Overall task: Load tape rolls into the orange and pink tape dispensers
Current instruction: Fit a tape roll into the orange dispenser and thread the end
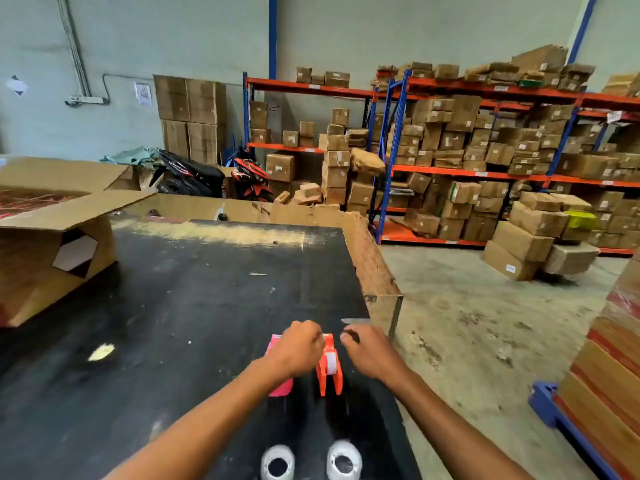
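Note:
The orange tape dispenser [329,374] stands on the black table [194,306] near its right edge, with a clear tape roll [330,362] seated in it. The pink tape dispenser [281,388] stands just left of it, mostly hidden under my left hand [298,349]. That hand's fingers are closed at the far top end of the orange dispenser. My right hand [372,353] is curled just right of that same end; whether it pinches anything is unclear. Two white tape rolls [277,463] [343,460] lie flat at the near table edge.
An open cardboard box [52,244] sits at the table's left. A small grey metal piece [355,320] lies beyond my right hand, near the table's right edge. Racks of cardboard boxes [485,150] and two parked motorbikes [207,178] stand behind. A stacked pallet [609,375] is at the right.

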A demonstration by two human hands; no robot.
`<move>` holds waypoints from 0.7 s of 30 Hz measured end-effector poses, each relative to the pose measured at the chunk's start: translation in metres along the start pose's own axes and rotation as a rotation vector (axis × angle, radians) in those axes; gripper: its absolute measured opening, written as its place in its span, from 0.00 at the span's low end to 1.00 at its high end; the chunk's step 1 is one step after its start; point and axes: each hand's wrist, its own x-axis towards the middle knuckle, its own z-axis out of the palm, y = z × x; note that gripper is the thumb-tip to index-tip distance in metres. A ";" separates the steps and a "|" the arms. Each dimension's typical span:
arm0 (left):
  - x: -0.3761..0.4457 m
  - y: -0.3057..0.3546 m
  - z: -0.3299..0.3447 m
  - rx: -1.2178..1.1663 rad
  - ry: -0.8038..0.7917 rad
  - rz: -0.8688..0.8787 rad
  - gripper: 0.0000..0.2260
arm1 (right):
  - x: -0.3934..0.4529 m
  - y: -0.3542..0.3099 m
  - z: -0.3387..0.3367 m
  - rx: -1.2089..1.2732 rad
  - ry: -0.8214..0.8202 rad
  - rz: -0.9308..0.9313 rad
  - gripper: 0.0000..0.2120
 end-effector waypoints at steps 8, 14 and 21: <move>-0.016 0.004 0.044 -0.153 -0.071 -0.213 0.14 | -0.029 0.026 0.040 0.261 -0.110 0.140 0.15; -0.026 0.015 0.046 -0.513 0.295 -0.290 0.14 | -0.036 0.014 0.040 0.485 0.087 0.041 0.10; -0.032 0.030 0.026 -0.748 0.245 -0.177 0.17 | -0.059 -0.011 0.002 0.791 0.159 -0.019 0.07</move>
